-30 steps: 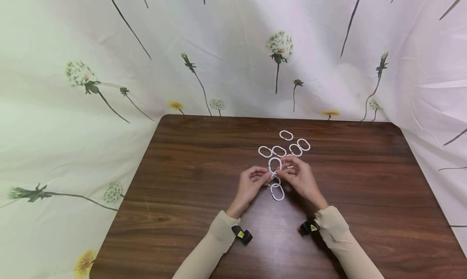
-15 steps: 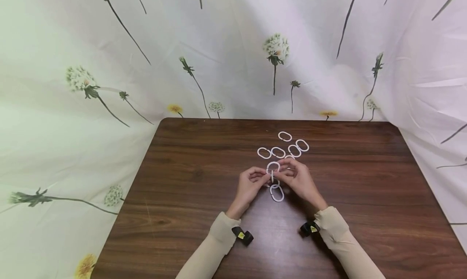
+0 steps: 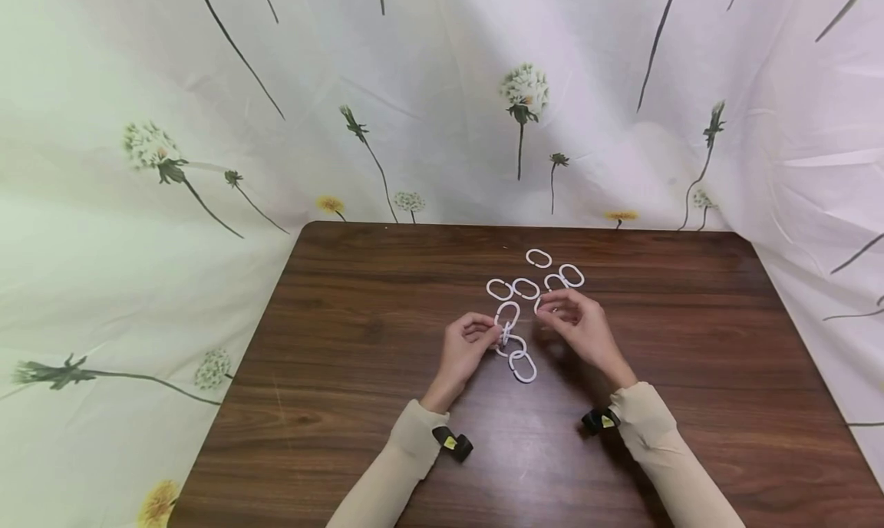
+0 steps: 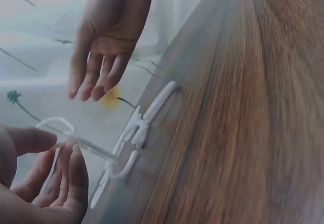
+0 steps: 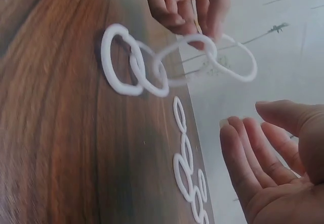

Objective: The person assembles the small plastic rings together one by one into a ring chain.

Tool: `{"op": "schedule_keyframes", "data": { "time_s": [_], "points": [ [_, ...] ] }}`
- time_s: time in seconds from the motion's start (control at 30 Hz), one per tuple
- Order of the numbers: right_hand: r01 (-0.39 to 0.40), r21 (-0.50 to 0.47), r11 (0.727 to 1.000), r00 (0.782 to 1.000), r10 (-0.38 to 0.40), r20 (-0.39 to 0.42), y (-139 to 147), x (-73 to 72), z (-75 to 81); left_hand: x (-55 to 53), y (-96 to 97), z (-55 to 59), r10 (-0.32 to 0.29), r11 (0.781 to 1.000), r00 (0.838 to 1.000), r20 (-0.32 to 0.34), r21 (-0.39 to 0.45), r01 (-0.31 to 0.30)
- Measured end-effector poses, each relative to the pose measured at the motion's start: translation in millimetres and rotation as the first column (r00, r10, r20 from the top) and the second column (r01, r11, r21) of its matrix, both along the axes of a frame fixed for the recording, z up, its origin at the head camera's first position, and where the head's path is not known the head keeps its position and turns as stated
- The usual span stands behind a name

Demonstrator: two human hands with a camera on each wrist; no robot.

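Over the near-middle of the worktop (image 3: 345, 344) I see a short chain (image 5: 158, 75) of white oval links, its upper end lifted in the left hand (image 3: 464, 355) and its lower end sloping down toward the wood; whether that end touches, I can't tell. The left hand's grip is clamped on an upper link, thumb and fingertips together. From the head the chain's links overlap in a small tangle, but the right wrist view spreads them out, four threaded one through another. The right hand (image 3: 583, 328) sits just beside, its grip apart. From above, its fingers seem to meet a loose link they partly cover; the right wrist view shows thumb and fingers separated, with nothing between them. Beyond the hands lie loose links (image 3: 513, 285) in a loose cluster, several touching. Beige sleeves (image 3: 383, 470) cover the forearms, with a black device (image 3: 453, 443) at each wrist. Behind the worktop hangs a pale cloth (image 3: 442, 90) printed with dandelions.
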State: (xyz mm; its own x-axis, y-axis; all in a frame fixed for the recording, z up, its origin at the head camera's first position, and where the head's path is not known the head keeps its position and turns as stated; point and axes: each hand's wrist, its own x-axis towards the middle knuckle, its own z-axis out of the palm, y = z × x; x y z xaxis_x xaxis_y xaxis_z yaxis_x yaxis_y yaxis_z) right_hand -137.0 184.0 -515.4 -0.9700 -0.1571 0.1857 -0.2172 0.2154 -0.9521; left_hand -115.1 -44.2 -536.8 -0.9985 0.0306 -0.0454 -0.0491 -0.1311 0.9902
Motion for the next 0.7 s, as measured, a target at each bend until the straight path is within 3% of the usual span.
{"op": "schedule_keyframes", "data": {
  "time_s": [0.23,0.4,0.7],
  "points": [
    [0.045,0.096,0.994,0.999,-0.042,-0.034,13,-7.0,-0.4,-1.7,-6.4,-1.5,0.008,1.000,1.000,-0.003,0.025,-0.008],
    [0.077,0.258,0.963,0.997,-0.069,-0.041,19,-9.8,-3.9,-2.6,-11.1,-1.6,0.019,1.000,1.000,0.001,0.021,-0.019],
    [0.102,0.360,0.927,0.995,-0.092,-0.044,26,-13.1,-12.3,-3.9,-16.7,-4.1,0.015,1.000,1.000,0.003,-0.005,-0.015]
  ]
}}
